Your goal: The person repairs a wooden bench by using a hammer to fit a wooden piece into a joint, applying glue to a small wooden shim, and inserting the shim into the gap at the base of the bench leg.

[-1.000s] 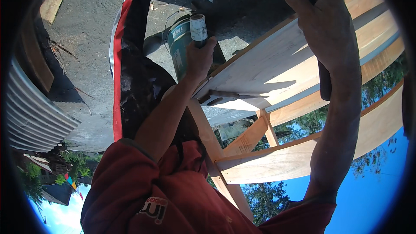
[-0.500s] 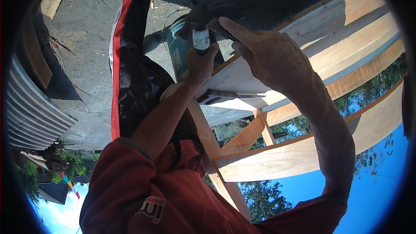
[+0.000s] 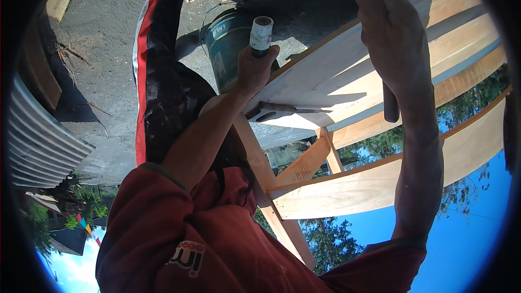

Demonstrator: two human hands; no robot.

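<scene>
Watching remotely, I see the left hand (image 3: 256, 69) wrapped round a white-topped handle (image 3: 261, 35), upper centre.
Right hand (image 3: 397, 38), upper right, grips a dark shaft (image 3: 391, 104); the handle looks stiff, sturdy, best held below its white end.

With our left hand (image 3: 255, 73) we are gripping a dark tool (image 3: 260, 52), its white cylindrical end (image 3: 261, 36) pointing out of the fist. With our right hand (image 3: 393, 38) we are holding up a dark handle (image 3: 391, 103), its far end running out of sight. Beyond the left hand a green bucket (image 3: 223, 54) is resting on the ground (image 3: 114, 84). Near that hand, a dark-handled implement (image 3: 268, 111) is lying against a curved wooden panel (image 3: 320, 84).
</scene>
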